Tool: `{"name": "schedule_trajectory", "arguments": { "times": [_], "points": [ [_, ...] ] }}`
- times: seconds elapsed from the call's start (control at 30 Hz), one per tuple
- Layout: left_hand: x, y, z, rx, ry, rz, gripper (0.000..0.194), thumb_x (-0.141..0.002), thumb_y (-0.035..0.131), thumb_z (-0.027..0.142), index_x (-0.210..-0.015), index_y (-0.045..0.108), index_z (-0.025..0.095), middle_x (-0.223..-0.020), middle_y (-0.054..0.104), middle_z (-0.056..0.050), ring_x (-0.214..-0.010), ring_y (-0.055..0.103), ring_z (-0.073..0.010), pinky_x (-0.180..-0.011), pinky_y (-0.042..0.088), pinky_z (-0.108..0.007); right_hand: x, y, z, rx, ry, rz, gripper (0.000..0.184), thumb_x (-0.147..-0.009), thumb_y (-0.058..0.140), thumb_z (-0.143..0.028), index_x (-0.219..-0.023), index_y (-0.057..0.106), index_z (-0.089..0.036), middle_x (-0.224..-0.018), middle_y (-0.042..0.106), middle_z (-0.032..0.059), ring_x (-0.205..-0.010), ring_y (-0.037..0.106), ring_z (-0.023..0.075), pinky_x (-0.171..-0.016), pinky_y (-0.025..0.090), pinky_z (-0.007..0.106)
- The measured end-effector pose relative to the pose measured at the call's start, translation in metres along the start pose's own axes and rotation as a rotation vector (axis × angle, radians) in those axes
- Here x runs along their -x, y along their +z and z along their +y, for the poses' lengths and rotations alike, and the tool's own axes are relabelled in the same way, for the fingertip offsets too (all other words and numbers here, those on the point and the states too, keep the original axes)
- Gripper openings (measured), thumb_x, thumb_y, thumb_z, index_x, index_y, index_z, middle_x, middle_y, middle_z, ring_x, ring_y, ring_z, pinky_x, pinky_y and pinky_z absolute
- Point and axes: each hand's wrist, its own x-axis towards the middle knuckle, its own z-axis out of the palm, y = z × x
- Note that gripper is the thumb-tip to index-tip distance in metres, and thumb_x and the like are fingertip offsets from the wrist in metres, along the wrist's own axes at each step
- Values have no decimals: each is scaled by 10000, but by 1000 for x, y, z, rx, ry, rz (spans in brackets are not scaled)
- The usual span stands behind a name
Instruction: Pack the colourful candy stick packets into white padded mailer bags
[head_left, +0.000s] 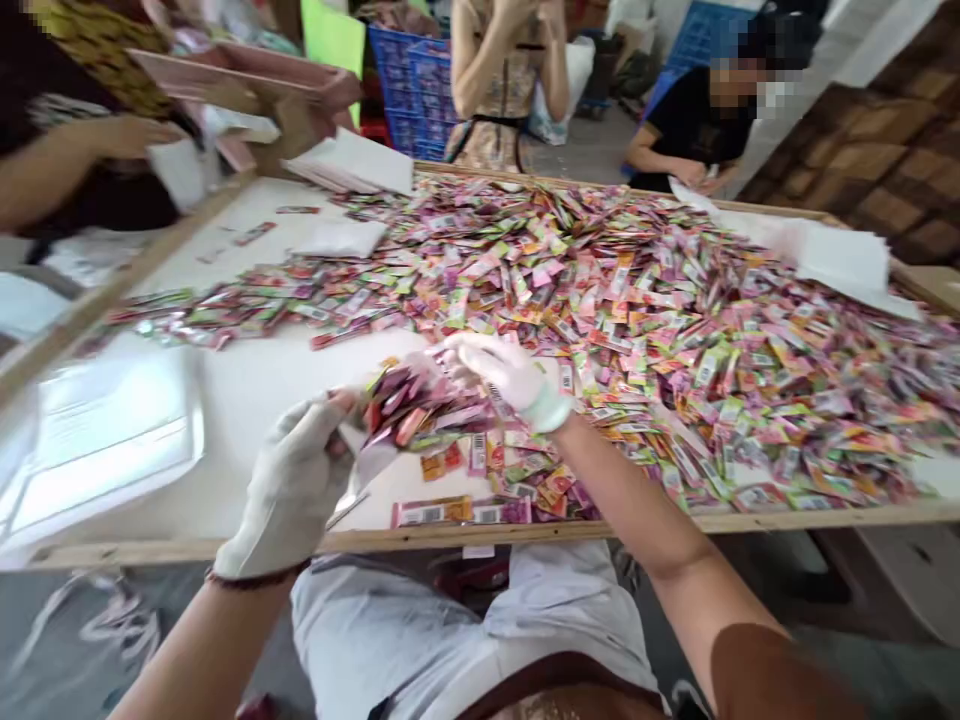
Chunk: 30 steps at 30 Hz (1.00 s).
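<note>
Both my hands wear white gloves. My left hand [289, 490] is closed on a clear bag [375, 455] with its mouth facing right, near the table's front edge. My right hand [506, 375] is closed on a bunch of small colourful sachets [420, 400] right at the bag's mouth. A big heap of the same sachets [675, 300] covers the white table top [247, 390] to the right and behind my hands. A few loose sachets [450, 510] lie by the front rim.
A stack of clear bags [105, 440] lies at the front left. White bags [840, 255] lie at the right, more [352, 160] at the back. A person [67, 150] works at the left, another [690, 130] sits far right, a third [502, 80] stands behind. Blue crates [412, 90] stand beyond.
</note>
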Motion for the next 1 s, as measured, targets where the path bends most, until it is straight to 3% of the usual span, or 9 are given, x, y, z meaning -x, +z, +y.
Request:
{"name": "schedule_trajectory", "arguments": {
  "times": [0.1,0.23,0.33,0.47,0.6,0.73,0.8,0.87,1.0],
  "points": [
    [-6,3,22,314,-243,48,221,-815,613,386,-710,542,205,-503,374,57,-383,300,-71,-346,226,-224,-4,4,1,-19,18,33,391,-886,632,-513,-1022,705,-154,-1033,728,85,-907,685,177,-828,562,326],
    [2,9,26,362,-137,-3,151,-777,648,318,-808,634,171,-557,494,44,-453,400,-69,-425,310,-194,-1,4,-19,105,-57,176,408,-899,623,-540,-997,716,-155,-863,705,44,-727,636,135,-650,525,261],
    [17,22,-1,181,-105,-85,192,-795,606,339,-825,664,158,-558,527,36,-470,427,-84,-461,331,-207,6,-3,-38,84,-152,316,466,-985,493,-569,-1205,647,-187,-797,647,3,-585,543,87,-525,453,214],
    [41,48,-60,-129,-38,-129,200,-793,534,303,-769,668,156,-634,584,7,-600,513,-121,-564,389,-226,19,-4,-19,129,-192,373,640,-1028,265,-648,-1412,502,-195,-893,669,39,-728,628,124,-655,523,255],
    [58,59,-90,-317,28,-61,257,-830,556,353,-940,672,152,-733,623,-12,-664,540,-142,-638,409,-251,50,-19,35,642,48,284,638,-1042,246,-594,-1375,564,-153,-985,711,114,-918,673,214,-822,524,346],
    [63,52,-84,-483,91,-120,173,-833,569,332,-875,631,176,-689,583,0,-616,501,-143,-607,360,-260,93,-48,59,999,431,232,530,-1026,334,-525,-992,702,-145,-779,689,111,-786,657,246,-732,484,353],
    [61,48,-77,-524,93,-170,153,-859,518,295,-795,609,190,-655,564,2,-600,478,-141,-598,332,-265,110,-55,55,840,410,301,438,-990,430,-509,-871,673,-165,-705,662,70,-705,631,209,-701,480,325],
    [59,46,-71,-540,95,-190,182,-872,497,287,-743,586,194,-637,547,5,-595,460,-139,-601,318,-268,120,-51,44,525,341,369,371,-934,531,-520,-926,663,-173,-659,647,25,-606,591,167,-628,482,290],
    [54,46,-65,-544,97,-196,173,-863,505,286,-737,577,192,-642,537,10,-601,440,-135,-603,304,-266,116,-13,28,88,337,392,379,-854,636,-507,-1025,653,-170,-602,645,-7,-485,540,131,-485,453,238]
  ]
}}
